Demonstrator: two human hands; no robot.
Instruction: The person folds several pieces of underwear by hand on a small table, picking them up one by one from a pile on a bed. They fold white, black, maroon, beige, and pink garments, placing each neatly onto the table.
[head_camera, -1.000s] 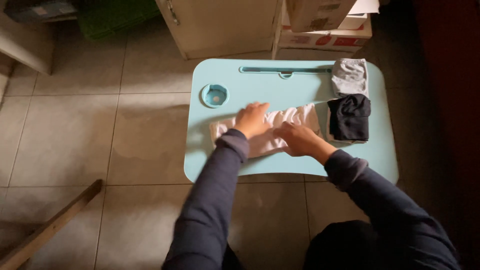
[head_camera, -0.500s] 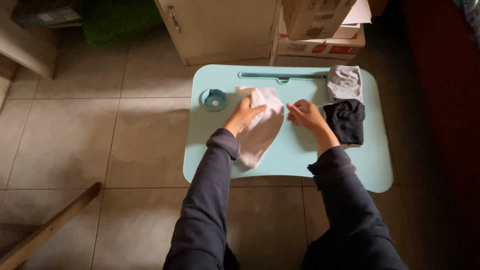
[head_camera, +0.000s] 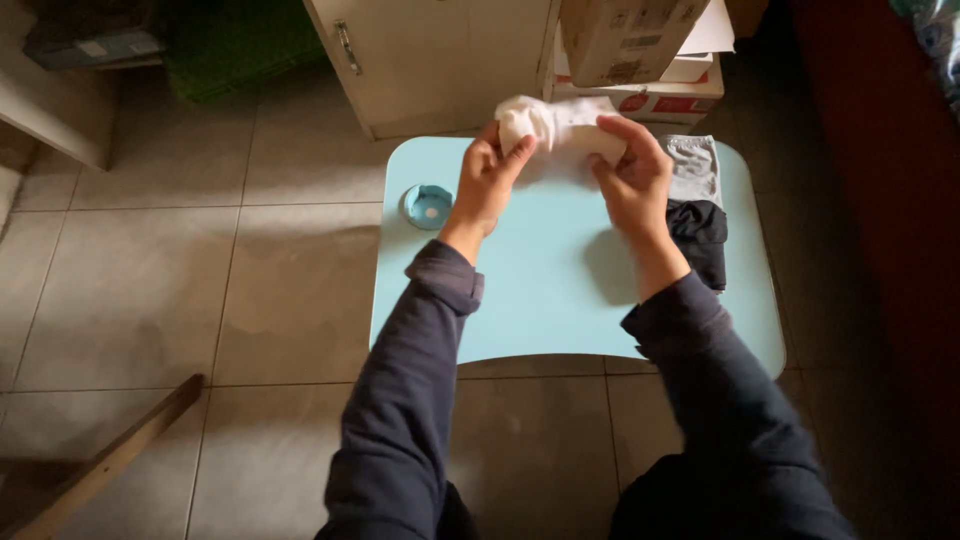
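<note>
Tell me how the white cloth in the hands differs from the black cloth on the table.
The white cloth is pale and held up in the air between the left hand and the right hand; the black cloth is dark and lies on the light blue table, untouched. The white cloth is bunched into a roll; the black cloth lies lower and flatter, partly hidden behind the right forearm. Both are soft, small fabric pieces.

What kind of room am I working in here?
Probably a room at home, at floor level: a low light-blue lap table on tiled floor, folded clothes, stacked cardboard boxes by a cabinet.
</note>
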